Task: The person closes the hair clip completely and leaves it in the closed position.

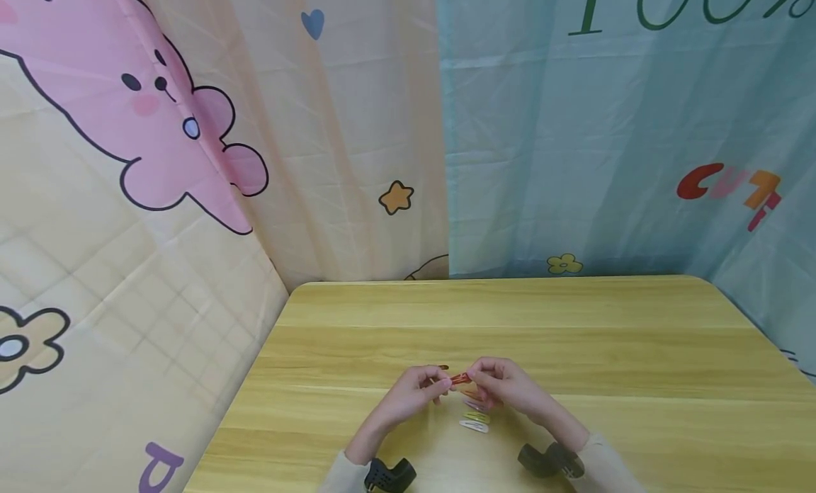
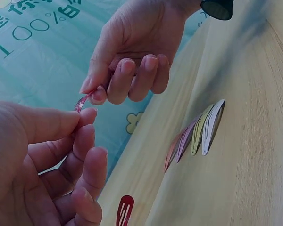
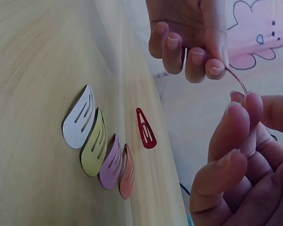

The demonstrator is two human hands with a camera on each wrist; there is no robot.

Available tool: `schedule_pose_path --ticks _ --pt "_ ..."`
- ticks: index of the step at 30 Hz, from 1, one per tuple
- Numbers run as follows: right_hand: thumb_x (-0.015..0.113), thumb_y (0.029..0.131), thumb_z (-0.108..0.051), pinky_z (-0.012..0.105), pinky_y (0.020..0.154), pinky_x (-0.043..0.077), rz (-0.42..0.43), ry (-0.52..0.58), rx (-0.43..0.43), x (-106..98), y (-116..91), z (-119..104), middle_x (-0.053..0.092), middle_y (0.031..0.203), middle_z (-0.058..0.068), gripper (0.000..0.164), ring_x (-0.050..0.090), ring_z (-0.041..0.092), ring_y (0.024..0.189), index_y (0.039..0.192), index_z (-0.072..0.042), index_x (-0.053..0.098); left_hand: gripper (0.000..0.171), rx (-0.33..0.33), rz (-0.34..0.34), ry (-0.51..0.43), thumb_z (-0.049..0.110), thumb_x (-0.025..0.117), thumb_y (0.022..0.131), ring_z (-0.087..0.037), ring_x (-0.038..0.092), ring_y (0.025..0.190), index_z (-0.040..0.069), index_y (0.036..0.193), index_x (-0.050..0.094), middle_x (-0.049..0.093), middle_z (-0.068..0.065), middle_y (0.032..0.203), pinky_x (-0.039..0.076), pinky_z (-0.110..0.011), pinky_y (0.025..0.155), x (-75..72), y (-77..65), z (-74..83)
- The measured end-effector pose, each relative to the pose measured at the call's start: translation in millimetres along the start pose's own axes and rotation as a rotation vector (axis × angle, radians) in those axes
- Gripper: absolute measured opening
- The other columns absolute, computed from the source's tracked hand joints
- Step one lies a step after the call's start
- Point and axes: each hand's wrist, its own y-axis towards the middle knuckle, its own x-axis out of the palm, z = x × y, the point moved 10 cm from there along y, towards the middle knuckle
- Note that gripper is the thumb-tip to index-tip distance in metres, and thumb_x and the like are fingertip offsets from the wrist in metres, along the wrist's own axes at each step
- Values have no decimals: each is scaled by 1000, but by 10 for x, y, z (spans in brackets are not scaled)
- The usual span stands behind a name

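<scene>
Above the table, a red snap hair clip point(image 1: 460, 379) is stretched between both hands. My left hand point(image 1: 411, 390) pinches one end of it between thumb and fingertips. The other end is pinched by my right hand point(image 1: 510, 385), its remaining fingers loosely curled. Below the hands, a white hair clip point(image 3: 75, 129), a yellow one point(image 3: 89, 160), a purple one point(image 3: 107, 174) and an orange one point(image 3: 126, 186) lie side by side in a slightly overlapping row. Apart from that row lies a dark red hair clip point(image 3: 149, 142), partly hidden by the left hand in the head view.
The wooden table point(image 1: 357, 305) runs back to printed curtains, a cream one point(image 1: 357, 125) on the left and a blue one point(image 1: 529, 139) on the right. Dark camera mounts sit on the left wrist point(image 1: 390, 475) and right wrist point(image 1: 550, 460).
</scene>
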Motion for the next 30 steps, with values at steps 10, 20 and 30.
schedule_pose_path --ticks 10,20,30 --pt "54 98 -26 22 45 36 -2 -103 -9 -165 42 70 49 62 3 31 41 15 50 97 5 59 16 -23 65 77 17 57 96 -23 58 68 5 93 68 62 -6 84 44 -27 55 -38 162 -304" --pt "55 97 -25 29 49 42 100 -148 39 -419 76 167 51 63 6 28 48 18 54 97 3 61 16 -76 151 126 19 56 97 -22 58 69 9 94 69 60 -2 85 42 -25 49 -171 215 -408" --pt "57 96 -22 22 43 31 142 -214 61 -559 94 257 51 59 5 22 43 14 48 94 -1 64 16 -103 235 106 15 57 96 -20 55 64 4 94 68 59 -6 81 40 -23 45 -247 292 -534"
